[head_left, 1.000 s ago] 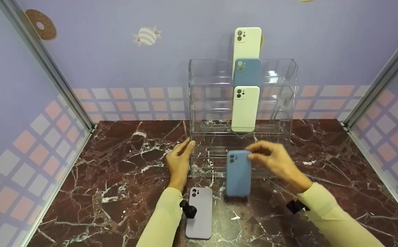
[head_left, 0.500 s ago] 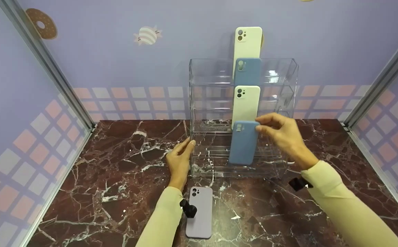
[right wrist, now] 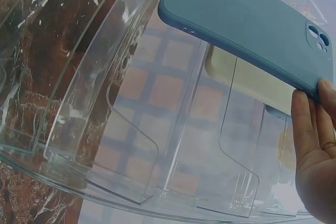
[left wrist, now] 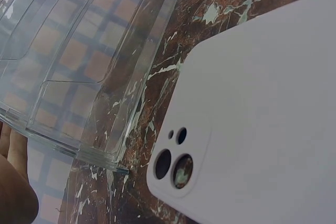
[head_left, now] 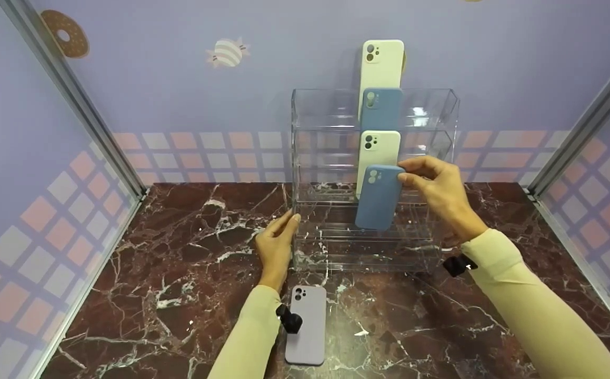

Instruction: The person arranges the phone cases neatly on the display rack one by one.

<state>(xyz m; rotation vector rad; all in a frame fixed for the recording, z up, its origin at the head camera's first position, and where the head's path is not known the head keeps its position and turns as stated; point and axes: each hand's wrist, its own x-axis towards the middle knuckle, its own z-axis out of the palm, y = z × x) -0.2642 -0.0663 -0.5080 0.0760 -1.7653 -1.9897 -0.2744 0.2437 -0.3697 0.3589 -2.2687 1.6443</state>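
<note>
My right hand [head_left: 436, 189] pinches a blue phone case [head_left: 378, 200] by its upper right corner, between thumb and fingers. The case is tilted a little and overlaps the lower part of a pale yellow-green phone case [head_left: 380, 147] in the head view. Behind both stands a clear stepped display rack [head_left: 326, 202]. Against the rack's left side rests my left hand [head_left: 275, 250], its fingers extended; in the left wrist view the thumb [left wrist: 18, 198] is outside the clear panel. A lilac phone case [head_left: 312, 337] lies on the table beside my left forearm.
Higher on the rack stand another blue phone case [head_left: 383, 108] and a pale yellow-green one [head_left: 383, 58], in one column. The dark red marble-patterned table [head_left: 194, 295] is bounded by purple walls [head_left: 178, 95] with metal corner posts [head_left: 81, 113].
My right hand has lifted the blue phone case from near the table, up and forward to the rack. My left hand and the lilac case stay in place.
</note>
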